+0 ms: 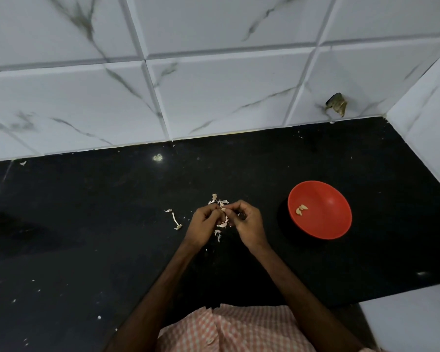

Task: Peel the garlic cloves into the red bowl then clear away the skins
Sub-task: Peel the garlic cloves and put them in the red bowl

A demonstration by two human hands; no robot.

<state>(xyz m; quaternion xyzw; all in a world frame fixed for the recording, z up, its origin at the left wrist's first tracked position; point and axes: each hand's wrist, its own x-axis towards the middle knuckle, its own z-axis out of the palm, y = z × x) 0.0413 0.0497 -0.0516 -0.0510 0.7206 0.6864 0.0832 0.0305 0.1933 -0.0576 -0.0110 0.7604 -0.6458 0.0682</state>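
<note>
red bowl: round, upright, right side of worktop | peeled cloves: few, pale, inside bowl | skins: papery scraps scattered left (one clove held above)

Both arms out front; my left hand and right hand meet, fingers curled, pinching one garlic clove.

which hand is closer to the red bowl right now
Right. The right hand is just left of the red bowl; the left hand is farther left, both pinching a garlic clove.

Glossy black stone counter; smooth plastic-looking red bowl; papery skins.
</note>
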